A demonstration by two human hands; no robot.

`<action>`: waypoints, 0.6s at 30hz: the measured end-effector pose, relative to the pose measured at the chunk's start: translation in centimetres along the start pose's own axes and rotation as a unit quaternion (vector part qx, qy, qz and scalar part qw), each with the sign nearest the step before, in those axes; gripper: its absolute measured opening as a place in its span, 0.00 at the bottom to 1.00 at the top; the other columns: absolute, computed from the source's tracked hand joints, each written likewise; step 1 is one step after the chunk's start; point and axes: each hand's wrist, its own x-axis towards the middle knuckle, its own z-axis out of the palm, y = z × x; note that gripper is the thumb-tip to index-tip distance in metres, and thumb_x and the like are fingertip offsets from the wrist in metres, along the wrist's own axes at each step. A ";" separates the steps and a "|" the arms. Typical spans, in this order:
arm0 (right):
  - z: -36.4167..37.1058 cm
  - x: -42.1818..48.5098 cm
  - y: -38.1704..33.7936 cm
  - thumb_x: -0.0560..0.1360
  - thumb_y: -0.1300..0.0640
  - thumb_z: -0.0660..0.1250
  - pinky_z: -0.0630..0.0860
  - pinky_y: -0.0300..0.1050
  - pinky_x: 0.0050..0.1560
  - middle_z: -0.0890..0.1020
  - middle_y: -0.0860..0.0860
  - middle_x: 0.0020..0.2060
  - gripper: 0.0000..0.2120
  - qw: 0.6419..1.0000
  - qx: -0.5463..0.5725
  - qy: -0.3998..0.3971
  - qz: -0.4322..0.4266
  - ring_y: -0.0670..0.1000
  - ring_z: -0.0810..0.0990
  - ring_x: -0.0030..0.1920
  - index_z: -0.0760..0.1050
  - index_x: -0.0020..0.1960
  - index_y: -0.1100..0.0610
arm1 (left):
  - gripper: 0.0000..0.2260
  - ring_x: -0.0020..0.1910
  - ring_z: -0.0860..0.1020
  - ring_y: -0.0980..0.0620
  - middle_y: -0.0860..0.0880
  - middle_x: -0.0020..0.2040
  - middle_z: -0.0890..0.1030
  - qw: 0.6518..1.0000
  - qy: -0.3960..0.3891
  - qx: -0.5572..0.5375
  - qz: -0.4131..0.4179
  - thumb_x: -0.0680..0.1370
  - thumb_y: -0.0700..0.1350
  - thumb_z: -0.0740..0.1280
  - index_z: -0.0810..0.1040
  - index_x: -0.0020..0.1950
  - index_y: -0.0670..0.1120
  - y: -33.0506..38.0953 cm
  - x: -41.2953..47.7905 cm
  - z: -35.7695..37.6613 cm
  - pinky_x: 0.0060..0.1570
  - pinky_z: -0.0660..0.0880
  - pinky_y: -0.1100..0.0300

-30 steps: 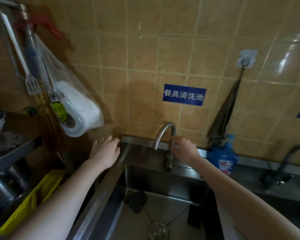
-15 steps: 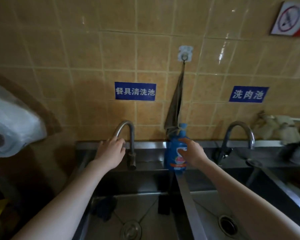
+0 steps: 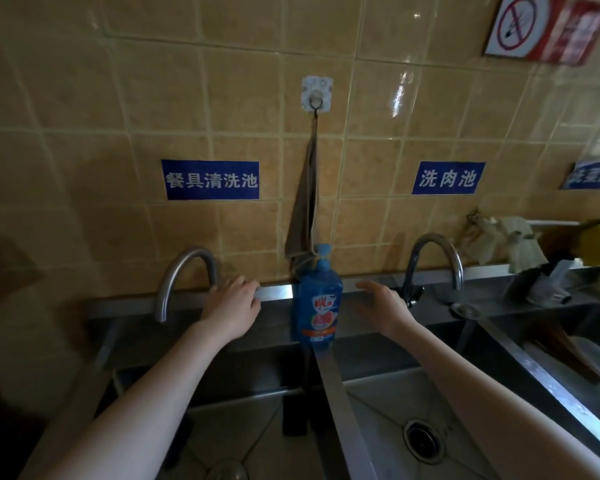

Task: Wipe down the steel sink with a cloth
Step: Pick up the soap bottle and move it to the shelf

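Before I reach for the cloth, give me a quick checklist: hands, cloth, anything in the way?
1. Cloth reachable: ok, hangs from the wall hook.
2. Left hand free: ok, open, rests on the sink's back ledge.
3. Right hand free: ok, open, holds nothing.
4. Path clear: not ok, the detergent bottle stands in front of the cloth's lower end.
5. Left basin empty: cannot tell, too dark.

Steel sink (image 3: pixel 330 388): multi-basin, dull grey, spans lower frame. Cloth (image 3: pixel 303 209): brown, hangs limp and narrow at frame centre, above sink's back ledge
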 end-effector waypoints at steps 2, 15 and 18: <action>0.1 0.8 1.0 0.76 0.55 0.66 0.70 0.55 0.66 0.77 0.55 0.64 0.24 1.000 0.017 -0.005 0.008 0.57 0.74 0.65 0.68 0.71 0.53 | 0.14 0.60 0.72 0.49 0.51 0.59 0.73 1.000 -0.002 -0.012 0.003 0.80 0.51 0.56 0.70 0.65 0.52 0.7 1.0 0.7 0.58 0.68 0.50; 3.3 6.6 7.5 0.74 0.60 0.69 0.70 0.39 0.51 0.78 0.53 0.61 0.22 0.995 0.092 -0.023 0.010 0.51 0.77 0.59 0.71 0.67 0.54 | 0.12 0.57 0.74 0.50 0.52 0.57 0.74 0.998 0.003 -0.064 -0.002 0.79 0.51 0.59 0.72 0.61 0.52 2.6 7.2 7.0 0.55 0.71 0.54; 4.5 8.1 8.8 0.73 0.61 0.70 0.70 0.33 0.47 0.78 0.53 0.61 0.23 0.992 0.120 -0.040 0.014 0.46 0.75 0.55 0.70 0.67 0.55 | 0.12 0.56 0.75 0.52 0.51 0.59 0.75 0.994 -0.001 -0.108 -0.036 0.79 0.51 0.61 0.72 0.61 0.51 2.9 8.6 8.8 0.54 0.74 0.55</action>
